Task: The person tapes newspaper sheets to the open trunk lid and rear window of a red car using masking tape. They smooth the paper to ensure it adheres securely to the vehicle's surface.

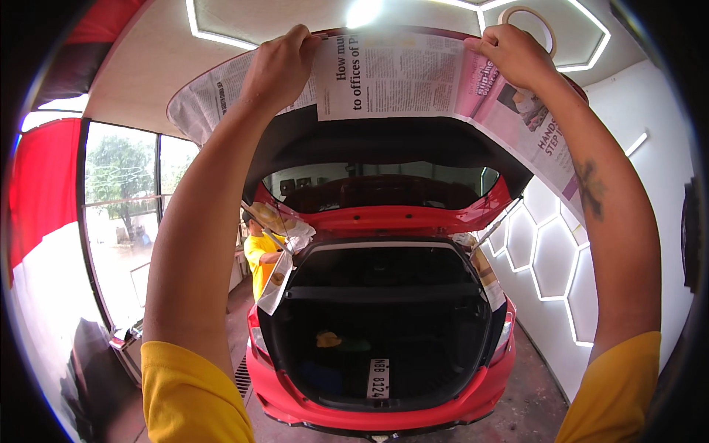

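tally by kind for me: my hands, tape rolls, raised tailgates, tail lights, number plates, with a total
Hands: 2, left hand and right hand
Beige tape roll: 1
Raised red tailgate: 1
Tail lights: 2, left tail light and right tail light
Number plate: 1
Total: 7

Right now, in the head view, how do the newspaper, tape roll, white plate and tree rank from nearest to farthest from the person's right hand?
From the right hand:
1. Newspaper, at its fingers, and tape roll, right beside it: too close to call.
2. White plate, low in the open car boot.
3. Tree, outdoors, far left.
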Motion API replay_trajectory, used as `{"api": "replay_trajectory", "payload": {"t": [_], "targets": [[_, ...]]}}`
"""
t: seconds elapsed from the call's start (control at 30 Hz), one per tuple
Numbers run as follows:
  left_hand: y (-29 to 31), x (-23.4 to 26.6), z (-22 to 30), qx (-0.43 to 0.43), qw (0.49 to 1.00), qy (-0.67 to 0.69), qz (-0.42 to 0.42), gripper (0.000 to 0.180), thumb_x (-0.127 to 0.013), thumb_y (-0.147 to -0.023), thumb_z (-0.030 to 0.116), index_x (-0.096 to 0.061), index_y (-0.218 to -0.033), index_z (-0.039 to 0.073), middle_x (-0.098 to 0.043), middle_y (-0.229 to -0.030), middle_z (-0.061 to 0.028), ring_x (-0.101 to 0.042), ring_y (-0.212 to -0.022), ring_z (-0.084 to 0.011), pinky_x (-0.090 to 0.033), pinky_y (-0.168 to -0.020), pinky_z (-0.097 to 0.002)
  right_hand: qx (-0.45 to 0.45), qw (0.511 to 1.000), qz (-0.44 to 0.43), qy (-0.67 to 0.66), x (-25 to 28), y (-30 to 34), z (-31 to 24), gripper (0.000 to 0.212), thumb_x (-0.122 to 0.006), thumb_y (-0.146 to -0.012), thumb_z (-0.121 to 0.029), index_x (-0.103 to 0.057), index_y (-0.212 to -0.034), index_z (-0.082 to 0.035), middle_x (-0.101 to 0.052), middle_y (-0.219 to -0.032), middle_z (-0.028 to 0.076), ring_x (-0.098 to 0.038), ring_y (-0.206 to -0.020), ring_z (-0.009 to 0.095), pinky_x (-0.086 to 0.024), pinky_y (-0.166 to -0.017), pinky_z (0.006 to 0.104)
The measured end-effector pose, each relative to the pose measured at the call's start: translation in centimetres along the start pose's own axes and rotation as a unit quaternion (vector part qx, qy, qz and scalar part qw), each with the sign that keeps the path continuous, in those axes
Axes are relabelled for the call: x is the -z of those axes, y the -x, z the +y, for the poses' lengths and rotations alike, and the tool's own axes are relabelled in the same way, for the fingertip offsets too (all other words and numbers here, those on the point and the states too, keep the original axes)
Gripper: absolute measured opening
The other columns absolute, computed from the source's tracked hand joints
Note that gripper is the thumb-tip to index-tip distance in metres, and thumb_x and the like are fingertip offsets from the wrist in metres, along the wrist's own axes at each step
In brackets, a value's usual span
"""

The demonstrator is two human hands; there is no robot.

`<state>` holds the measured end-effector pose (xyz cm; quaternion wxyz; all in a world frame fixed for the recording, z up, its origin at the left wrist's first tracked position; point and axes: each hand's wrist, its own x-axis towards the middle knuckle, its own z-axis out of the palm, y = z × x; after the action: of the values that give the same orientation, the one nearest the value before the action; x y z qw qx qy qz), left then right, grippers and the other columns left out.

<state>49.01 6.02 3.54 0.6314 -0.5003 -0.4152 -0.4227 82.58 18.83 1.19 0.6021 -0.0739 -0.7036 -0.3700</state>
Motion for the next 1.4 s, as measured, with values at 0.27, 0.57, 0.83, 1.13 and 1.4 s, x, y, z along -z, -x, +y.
{"api": "replay_trajectory", "payload": {"t": [0.27, 0.57, 0.83, 1.13, 1.4], "targets": [[-0.4, -0.6, 1.1, 0.029, 0.996, -0.078, -0.021, 0.040, -0.053, -0.109, 0.038, -0.067, -0.106, 0.001, -0.075, -0.088, -0.0243, -0.073, -0.085, -0.0441, -0.058, -0.078, -0.0525, -0.056, 0.997, 0.012, 0.054, -0.1, -0.2, -1.5, 0.054, -0.063, -0.101, -0.055, -0.070, -0.086, -0.004, -0.068, -0.074, 0.011, -0.069, -0.073, 0.029, -0.053, -0.073, 0.0430], [-0.5, -0.9, 1.5, 0.056, 0.996, -0.070, -0.001, 0.040, -0.056, -0.107, 0.040, -0.070, -0.109, 0.002, -0.076, -0.094, -0.0247, -0.073, -0.091, -0.0449, -0.058, -0.081, -0.0536, -0.012, 1.000, 0.002, -0.005, 0.1, 0.3, 0.4, 0.053, -0.061, -0.102, -0.054, -0.069, -0.087, -0.004, -0.068, -0.074, 0.012, -0.069, -0.069, 0.029, -0.054, -0.070, 0.0439], [-0.3, -1.3, 1.9, 0.066, 0.996, -0.063, 0.026, 0.040, -0.057, -0.106, 0.039, -0.072, -0.107, 0.002, -0.075, -0.093, -0.0257, -0.073, -0.091, -0.0451, -0.058, -0.081, -0.0533, -0.038, 0.999, 0.006, 0.003, -0.3, 0.2, 0.3, 0.052, -0.061, -0.102, -0.053, -0.071, -0.090, -0.004, -0.070, -0.076, 0.012, -0.072, -0.072, 0.030, -0.056, -0.072, 0.0438], [-0.3, -1.2, 1.8, 0.076, 0.995, -0.046, 0.036, 0.044, -0.060, -0.104, 0.044, -0.074, -0.100, 0.003, -0.076, -0.086, -0.0206, -0.075, -0.084, -0.0397, -0.059, -0.077, -0.0479, -0.003, 1.000, -0.010, -0.026, 0.5, 0.3, 1.0, 0.050, -0.062, -0.102, -0.054, -0.073, -0.096, -0.005, -0.071, -0.078, 0.010, -0.072, -0.070, 0.028, -0.057, -0.071, 0.0424], [-0.9, 1.5, -1.0, 0.196, 0.978, -0.069, 0.007, 0.075, -0.077, -0.074, 0.083, -0.070, -0.070, 0.008, -0.068, -0.062, -0.0066, -0.069, -0.058, -0.0181, -0.055, -0.061, -0.0384, -0.146, 0.988, -0.036, 0.024, -1.9, -1.8, 3.3, 0.049, -0.061, -0.103, -0.053, -0.072, -0.099, -0.006, -0.071, -0.078, 0.009, -0.070, -0.056, 0.026, -0.058, -0.058, 0.0385]]}}
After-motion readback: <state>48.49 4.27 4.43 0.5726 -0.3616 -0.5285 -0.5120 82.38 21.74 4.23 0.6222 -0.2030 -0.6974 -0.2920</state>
